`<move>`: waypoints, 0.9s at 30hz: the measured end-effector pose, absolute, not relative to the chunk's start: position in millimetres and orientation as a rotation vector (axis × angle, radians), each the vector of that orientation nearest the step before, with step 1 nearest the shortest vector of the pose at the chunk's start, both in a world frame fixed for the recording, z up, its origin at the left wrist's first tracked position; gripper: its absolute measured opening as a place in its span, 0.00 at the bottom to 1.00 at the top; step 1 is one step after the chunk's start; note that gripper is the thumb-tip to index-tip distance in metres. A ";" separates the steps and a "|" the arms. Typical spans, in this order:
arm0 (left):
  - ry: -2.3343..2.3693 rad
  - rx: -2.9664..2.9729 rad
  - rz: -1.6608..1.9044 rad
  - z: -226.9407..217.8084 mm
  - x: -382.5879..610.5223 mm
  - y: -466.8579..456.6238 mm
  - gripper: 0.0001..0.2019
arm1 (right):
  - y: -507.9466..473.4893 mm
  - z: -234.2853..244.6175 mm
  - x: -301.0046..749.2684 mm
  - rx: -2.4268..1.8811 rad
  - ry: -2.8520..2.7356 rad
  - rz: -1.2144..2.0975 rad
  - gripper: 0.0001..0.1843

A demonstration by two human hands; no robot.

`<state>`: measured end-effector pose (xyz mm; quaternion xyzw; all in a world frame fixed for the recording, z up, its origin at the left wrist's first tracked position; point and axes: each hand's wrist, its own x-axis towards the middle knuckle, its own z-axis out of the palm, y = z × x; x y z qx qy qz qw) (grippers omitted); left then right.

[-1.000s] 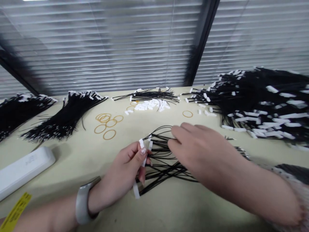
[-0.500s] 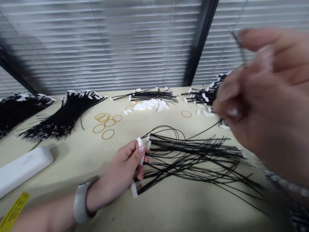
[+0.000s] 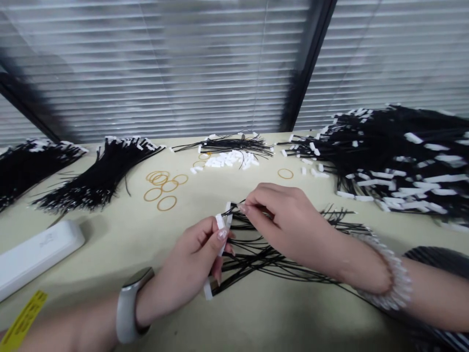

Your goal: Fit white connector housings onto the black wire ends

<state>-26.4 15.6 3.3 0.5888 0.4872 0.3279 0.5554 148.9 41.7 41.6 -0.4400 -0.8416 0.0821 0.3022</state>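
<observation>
My left hand [image 3: 200, 252] pinches a white connector [image 3: 220, 222] between thumb and fingers, near the middle of the table. Close to it, my right hand [image 3: 280, 215] has thumb and forefinger pressed together on thin black wires just right of the connector; the fingertips partly cover how many. Under both hands lies a loose bunch of black wires [image 3: 282, 266], its strands fanning out to the right. Another white connector [image 3: 208, 289] sits at the lower left end of that bunch. The right hand hides part of the bunch.
Rubber bands [image 3: 161, 182] lie left of centre. Loose white connectors [image 3: 230, 159] are heaped at the back. Bundles of black wires [image 3: 95, 173] lie at the left, and a large pile of connector-ended wires [image 3: 399, 151] fills the right. A white box-shaped object [image 3: 44, 252] is at the left.
My right hand has come down and left from high at the right to the wires beside the left hand. The left hand stays on the connector, almost unmoved.
</observation>
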 end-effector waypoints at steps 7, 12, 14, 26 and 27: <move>1.155 1.394 0.775 3.6 -26.1 14.8 0.14 | 40.9 42.2 148.0 -1.166 -2.231 0.245 0.10; 1.150 1.406 0.766 4.9 -25.7 15.6 0.13 | 39.9 43.9 147.9 -1.168 -2.232 0.276 0.10; 1.156 1.407 0.763 6.3 -25.3 15.5 0.13 | 39.6 44.0 147.5 -1.172 -2.244 0.299 0.10; 1.201 1.541 0.755 9.5 -21.8 11.4 0.12 | 35.3 45.4 143.5 -1.156 -2.391 0.367 0.12; 1.204 1.543 0.751 9.9 -21.6 11.5 0.13 | 34.8 44.0 142.7 -1.150 -2.401 0.364 0.12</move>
